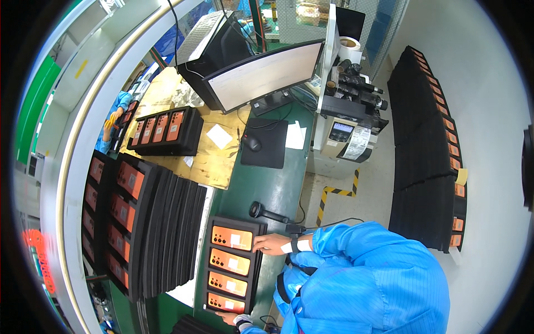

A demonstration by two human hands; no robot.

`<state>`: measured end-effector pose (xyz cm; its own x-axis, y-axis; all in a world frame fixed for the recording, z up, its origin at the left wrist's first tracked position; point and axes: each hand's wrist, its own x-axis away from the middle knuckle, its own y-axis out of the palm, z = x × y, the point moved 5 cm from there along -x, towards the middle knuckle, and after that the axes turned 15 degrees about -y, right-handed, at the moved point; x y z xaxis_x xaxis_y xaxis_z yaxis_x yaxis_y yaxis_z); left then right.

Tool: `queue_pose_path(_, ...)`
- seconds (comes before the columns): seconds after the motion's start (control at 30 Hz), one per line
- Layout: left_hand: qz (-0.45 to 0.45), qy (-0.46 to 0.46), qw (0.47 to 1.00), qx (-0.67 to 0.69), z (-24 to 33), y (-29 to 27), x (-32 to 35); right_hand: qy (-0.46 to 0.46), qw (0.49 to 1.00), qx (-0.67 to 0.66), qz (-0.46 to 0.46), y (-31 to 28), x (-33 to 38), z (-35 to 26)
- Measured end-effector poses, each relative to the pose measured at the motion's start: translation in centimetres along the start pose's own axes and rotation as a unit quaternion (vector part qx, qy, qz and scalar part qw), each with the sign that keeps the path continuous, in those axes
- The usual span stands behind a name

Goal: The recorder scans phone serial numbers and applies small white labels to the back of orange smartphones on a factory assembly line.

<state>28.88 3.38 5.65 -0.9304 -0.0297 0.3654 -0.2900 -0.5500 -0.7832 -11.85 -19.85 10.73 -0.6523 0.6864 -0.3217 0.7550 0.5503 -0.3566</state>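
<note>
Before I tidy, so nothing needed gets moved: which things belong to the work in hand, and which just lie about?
In use:
- black tray with four orange panels, right hand and left hand at it

Apparently lying about:
- handheld scanner
- mouse
- loose papers

The sleeve [253, 330] behind the left hand [227, 318] is cut off below.

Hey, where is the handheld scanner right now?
In the head view, below the picture's centre, the handheld scanner lies on the green tabletop between the black mouse pad and the black tray of orange panels.
</note>
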Motion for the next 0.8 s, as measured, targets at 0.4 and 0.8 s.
queue_pose_path(0.4, 0.018, -0.022, 0.999, -0.019, -0.7, 1.5, -2.2, 0.094, 0.993, 0.033, 0.056, -6.5, 6.9, 1.7)
queue_pose_path(0.8, 0.002, -0.01, 1.0, -0.013, 1.0, 1.8, -0.6, 0.312, 0.545, 0.315, 0.712, -34.6, 35.5, 9.4)
